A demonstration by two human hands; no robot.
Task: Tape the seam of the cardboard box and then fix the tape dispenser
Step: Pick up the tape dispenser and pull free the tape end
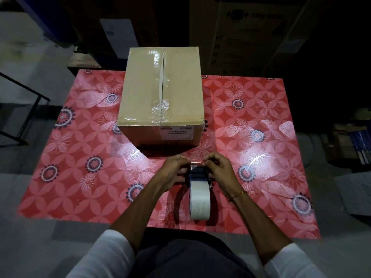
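Note:
A brown cardboard box stands at the far middle of the table, flaps closed, with shiny clear tape along its centre seam. The tape dispenser, carrying a white roll of tape, stands on the table near the front edge. My left hand and my right hand sit on either side of its front end. Both pinch the free end of the clear tape, stretched flat between the fingertips just above the dispenser's head.
The table wears a red floral cloth. Large dark cartons are stacked behind the table. A black metal frame stands at the left, and bundled items lie on the floor at the right.

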